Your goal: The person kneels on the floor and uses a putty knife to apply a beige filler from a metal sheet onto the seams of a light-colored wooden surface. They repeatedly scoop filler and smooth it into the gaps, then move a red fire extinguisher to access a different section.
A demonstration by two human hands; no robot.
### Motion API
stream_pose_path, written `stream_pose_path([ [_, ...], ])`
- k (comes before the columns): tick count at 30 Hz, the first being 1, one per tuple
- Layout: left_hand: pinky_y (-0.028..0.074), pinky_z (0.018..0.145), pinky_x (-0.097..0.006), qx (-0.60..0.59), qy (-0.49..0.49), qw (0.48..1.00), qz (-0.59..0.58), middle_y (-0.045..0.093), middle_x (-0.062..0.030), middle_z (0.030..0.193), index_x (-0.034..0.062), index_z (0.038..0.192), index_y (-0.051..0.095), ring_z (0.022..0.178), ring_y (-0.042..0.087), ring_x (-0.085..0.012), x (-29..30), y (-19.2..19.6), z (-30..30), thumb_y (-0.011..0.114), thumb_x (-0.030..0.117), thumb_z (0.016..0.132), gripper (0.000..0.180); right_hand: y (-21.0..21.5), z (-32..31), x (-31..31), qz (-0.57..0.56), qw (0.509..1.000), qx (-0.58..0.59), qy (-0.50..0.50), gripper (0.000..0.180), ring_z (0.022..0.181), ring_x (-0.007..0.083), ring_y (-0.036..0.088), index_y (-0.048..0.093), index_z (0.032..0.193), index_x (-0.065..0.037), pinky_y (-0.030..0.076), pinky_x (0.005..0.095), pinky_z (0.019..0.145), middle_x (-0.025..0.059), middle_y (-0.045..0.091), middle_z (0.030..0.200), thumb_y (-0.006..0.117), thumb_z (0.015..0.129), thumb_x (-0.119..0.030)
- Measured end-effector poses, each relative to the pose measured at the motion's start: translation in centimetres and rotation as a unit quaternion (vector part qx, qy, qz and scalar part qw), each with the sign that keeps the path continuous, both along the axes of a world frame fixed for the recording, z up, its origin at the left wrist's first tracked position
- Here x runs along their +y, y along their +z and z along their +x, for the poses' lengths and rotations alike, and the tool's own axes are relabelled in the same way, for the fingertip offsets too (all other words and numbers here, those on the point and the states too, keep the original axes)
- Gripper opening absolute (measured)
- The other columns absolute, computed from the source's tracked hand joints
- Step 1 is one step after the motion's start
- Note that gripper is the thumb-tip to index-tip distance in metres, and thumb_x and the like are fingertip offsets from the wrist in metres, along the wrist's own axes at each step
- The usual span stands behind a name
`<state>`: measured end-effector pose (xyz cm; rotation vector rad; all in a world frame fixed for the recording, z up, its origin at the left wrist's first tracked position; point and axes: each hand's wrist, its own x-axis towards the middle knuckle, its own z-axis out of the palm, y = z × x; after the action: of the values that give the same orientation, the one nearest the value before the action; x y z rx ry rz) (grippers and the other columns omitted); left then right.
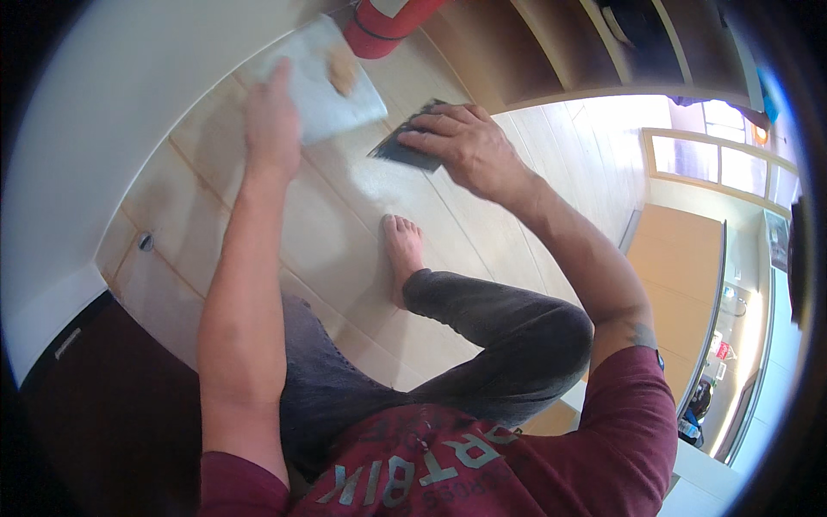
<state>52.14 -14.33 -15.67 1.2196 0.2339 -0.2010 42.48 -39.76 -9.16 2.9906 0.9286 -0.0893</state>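
My left hand (274, 129) grips the near-left edge of a white, flat, roughly square piece (320, 103), blurred by motion. On top of it rests a small tan lump (342, 71) whose kind I cannot make out. To the right, my right hand (478, 151) is closed round a thin dark rectangular pad (412, 145) with the fingers over its upper face. This pad is held just apart from the white piece's right corner, above the tiled floor (448, 194). My palm hides part of the pad.
A red cylinder (379, 30) stands beyond the white piece, by the white wall (95, 112). Wooden shelving (525, 52) lines the far side. A round drain (146, 241) lies at left, near a dark panel (112, 379). My bare foot (402, 250) rests on the tiles.
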Motion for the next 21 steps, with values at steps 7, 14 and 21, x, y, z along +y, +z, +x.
stream_pose_path([
  [7,0.046,0.109,-0.039,0.047,0.156,0.975,-0.152,0.054,-0.0143,0.146,-0.0057,0.146,0.048,0.128,0.057,-0.0280,0.8,3.1,0.4,0.050,0.031,0.108,0.053,-16.3,1.3,-5.0,0.057,0.883,0.196,-0.423,0.036,0.108,0.0404,0.069,0.068,0.133,-0.016,0.055,0.0515,0.095,0.0235,0.072,0.116,0.048,0.102,-0.021],
  [14,0.044,0.110,-0.040,0.010,0.136,0.983,-0.123,0.056,-0.0129,0.143,-0.0043,0.146,0.049,0.128,0.056,-0.0281,2.3,3.7,-1.3,0.052,0.031,0.107,0.053,-26.8,-0.1,3.8,-0.077,0.892,0.087,-0.437,0.034,0.112,0.0374,0.068,0.066,0.124,0.001,0.059,0.0522,0.087,0.0205,0.066,0.120,0.052,0.098,-0.018],
  [21,0.046,0.108,-0.041,-0.006,0.134,0.979,-0.152,0.057,-0.0116,0.141,-0.0051,0.143,0.051,0.127,0.057,-0.0272,3.8,4.5,-1.7,0.054,0.033,0.105,0.054,-25.4,-0.6,0.5,0.003,0.871,0.111,-0.479,0.029,0.113,0.0389,0.067,0.068,0.119,-0.003,0.059,0.0501,0.089,0.0199,0.067,0.119,0.053,0.099,-0.019],
])
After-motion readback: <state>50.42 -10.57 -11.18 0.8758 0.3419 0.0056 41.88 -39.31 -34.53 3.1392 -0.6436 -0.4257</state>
